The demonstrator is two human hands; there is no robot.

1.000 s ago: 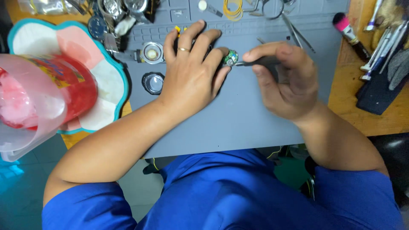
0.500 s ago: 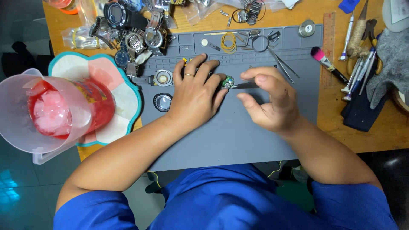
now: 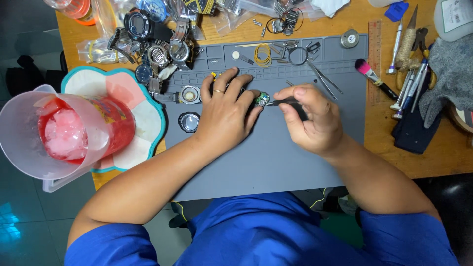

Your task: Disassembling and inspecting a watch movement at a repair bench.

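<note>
Head view, bench seen from above. Compared with a second ago the viewpoint has pulled back: more of the wooden table (image 3: pixel 433 162) and its clutter shows, while the two hands sit where they were, meeting at the same spot on the grey work mat (image 3: pixel 256 162). The work looks unchanged in kind, a steady fine operation rather than a new step.

Left hand (image 3: pixel 224 116) lies palm down, ring on one finger, its fingertips pinning a small round watch movement (image 3: pixel 261 98) against the mat. Right hand (image 3: pixel 310 118) is closed round a slim dark tool (image 3: pixel 283 102), whose tip meets the movement's edge. The movement shows a green and silvery face, too small for detail.

Left of the hands, two round watch cases (image 3: pixel 189 94) rest on the mat; a pitcher of red iced drink (image 3: pixel 69 133) stands on a teal-rimmed tray (image 3: pixel 148 143). Tweezers (image 3: pixel 322 79) and a pink-tipped brush (image 3: pixel 377 79) lie to the right.
</note>
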